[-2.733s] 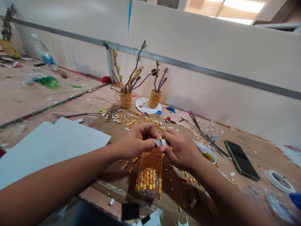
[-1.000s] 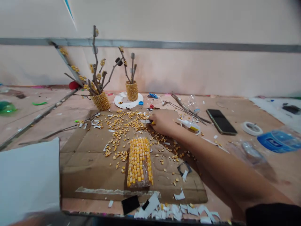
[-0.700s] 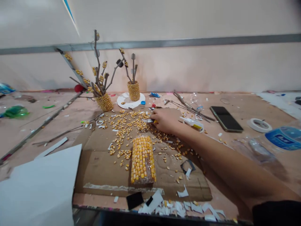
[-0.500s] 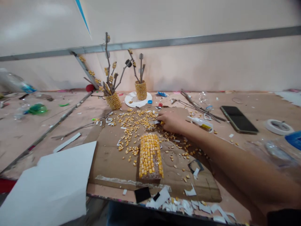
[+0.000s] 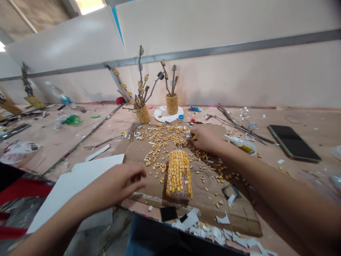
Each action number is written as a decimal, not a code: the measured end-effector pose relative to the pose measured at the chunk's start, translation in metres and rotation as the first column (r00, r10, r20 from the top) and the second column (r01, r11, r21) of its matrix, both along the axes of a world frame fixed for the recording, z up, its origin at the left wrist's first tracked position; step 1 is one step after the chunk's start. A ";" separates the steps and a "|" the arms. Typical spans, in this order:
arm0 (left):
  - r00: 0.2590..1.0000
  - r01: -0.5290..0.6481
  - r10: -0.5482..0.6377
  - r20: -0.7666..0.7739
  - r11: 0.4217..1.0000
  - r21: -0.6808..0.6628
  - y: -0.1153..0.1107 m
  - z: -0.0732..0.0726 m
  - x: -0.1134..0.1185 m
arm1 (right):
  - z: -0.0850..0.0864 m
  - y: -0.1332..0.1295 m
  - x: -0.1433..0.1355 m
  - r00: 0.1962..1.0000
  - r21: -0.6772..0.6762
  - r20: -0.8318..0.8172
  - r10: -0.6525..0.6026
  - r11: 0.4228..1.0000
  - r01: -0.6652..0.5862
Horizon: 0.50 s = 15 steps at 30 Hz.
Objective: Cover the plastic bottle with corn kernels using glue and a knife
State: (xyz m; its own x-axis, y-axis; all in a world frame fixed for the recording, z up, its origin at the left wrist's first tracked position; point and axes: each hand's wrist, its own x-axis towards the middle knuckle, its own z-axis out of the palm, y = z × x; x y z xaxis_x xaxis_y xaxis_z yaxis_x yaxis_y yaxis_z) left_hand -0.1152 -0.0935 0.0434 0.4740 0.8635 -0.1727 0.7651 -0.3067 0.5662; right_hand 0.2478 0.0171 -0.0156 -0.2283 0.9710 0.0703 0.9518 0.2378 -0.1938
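A cylinder covered with corn kernels (image 5: 179,174) stands on the cardboard sheet (image 5: 213,206); a bare glossy patch shows low on its right side. Left of it, my left hand (image 5: 125,181) hovers with fingers apart and nothing in them. Beyond the cylinder, my right hand (image 5: 204,138) is closed around a small yellow item with a thin tip, perhaps a cutter, among loose kernels (image 5: 157,151). A glue bottle (image 5: 243,144) lies just right of that hand.
Two kernel-covered pots with twigs (image 5: 143,115) (image 5: 172,104) stand at the back, one on a white disc (image 5: 158,114). A phone (image 5: 293,142) lies right. White board (image 5: 66,192) is at left, paper scraps (image 5: 213,233) along the front edge.
My left hand has come into view from the lower left. The view has shifted left, so things appear further right. My right hand stays closed beyond the cylinder.
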 end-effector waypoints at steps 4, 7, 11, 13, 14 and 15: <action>0.985 -0.047 0.060 -0.163 0.995 0.083 0.047 -0.013 0.039 | 0.003 -0.005 0.000 0.999 -0.006 -0.018 -0.032 0.999 0.032; 0.982 -0.051 0.066 -0.174 0.994 0.092 0.053 -0.026 0.045 | 0.007 -0.008 0.001 0.998 -0.029 -0.021 -0.065 0.998 0.064; 0.980 -0.065 0.079 -0.182 0.995 0.077 0.051 -0.032 0.043 | 0.003 -0.005 0.005 0.993 -0.049 -0.064 -0.095 0.995 0.092; 0.981 -0.066 0.080 -0.177 0.995 0.081 0.053 -0.029 0.044 | 0.000 -0.003 0.006 0.989 -0.054 -0.093 -0.111 0.993 0.106; 0.985 -0.074 0.084 -0.149 0.994 0.074 0.054 -0.027 0.045 | 0.000 -0.002 0.007 0.986 -0.044 -0.120 -0.113 0.993 0.108; 0.992 -0.089 0.094 -0.089 0.995 0.049 0.056 -0.025 0.046 | 0.000 -0.002 0.007 0.981 -0.022 -0.164 -0.106 0.994 0.104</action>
State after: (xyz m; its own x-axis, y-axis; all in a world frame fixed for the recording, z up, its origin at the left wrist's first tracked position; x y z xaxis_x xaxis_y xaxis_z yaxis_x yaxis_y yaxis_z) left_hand -0.0688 -0.0379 0.0189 0.3766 0.9102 -0.1721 0.8390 -0.2564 0.4800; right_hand 0.2545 0.0151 -0.0153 -0.1110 0.9901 0.0858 0.9262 0.1343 -0.3524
